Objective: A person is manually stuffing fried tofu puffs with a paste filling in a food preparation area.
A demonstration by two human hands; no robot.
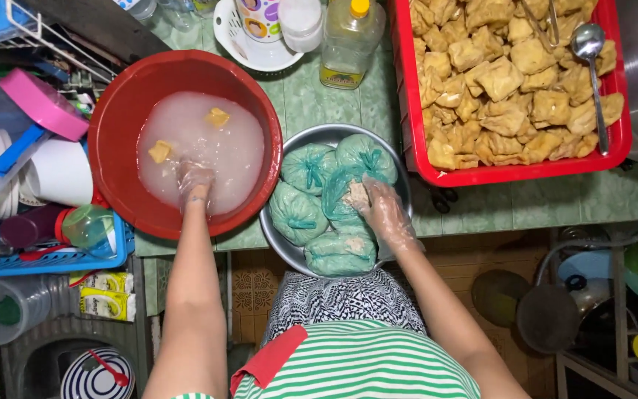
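While in basin [116, 133], L hand [195, 179] by tofu [160, 151].

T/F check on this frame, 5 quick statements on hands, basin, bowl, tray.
1. The left hand is dipped in cloudy water in the red basin. True.
2. The right hand rests on the fried tofu. False: it touches a green plastic bag in the metal bowl.
3. Both hands are bare. False: each wears a clear plastic glove.
4. A metal ladle lies on the fried tofu puffs in the red tray. True.
5. The cooking oil bottle stands inside the red basin. False: it stands on the counter, between the basin and the tray.
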